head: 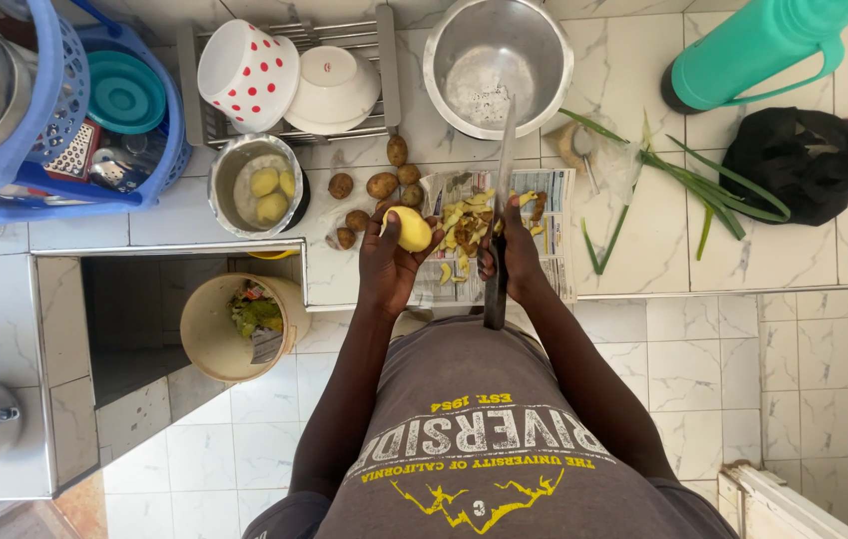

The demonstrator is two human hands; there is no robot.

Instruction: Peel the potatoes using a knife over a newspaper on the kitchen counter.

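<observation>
My left hand (389, 262) grips a peeled yellow potato (411, 231) above the counter edge. A long knife (502, 190) is in my right hand (506, 255), its blade pointing away over a sheet of newspaper (554, 235) that carries potato peels (464, 225). Several unpeeled brown potatoes (381, 185) lie on the counter just left of the paper. A small steel pot (254, 185) holds peeled potatoes in water.
A large steel bowl (497, 62), a dish rack (289, 125) with a dotted cup and white bowl, and a blue basket (159, 150) stand at the back. Green onions (713, 190), a black bag (803, 165) and a teal flask (753, 50) lie right. A bin (212, 334) stands on the floor.
</observation>
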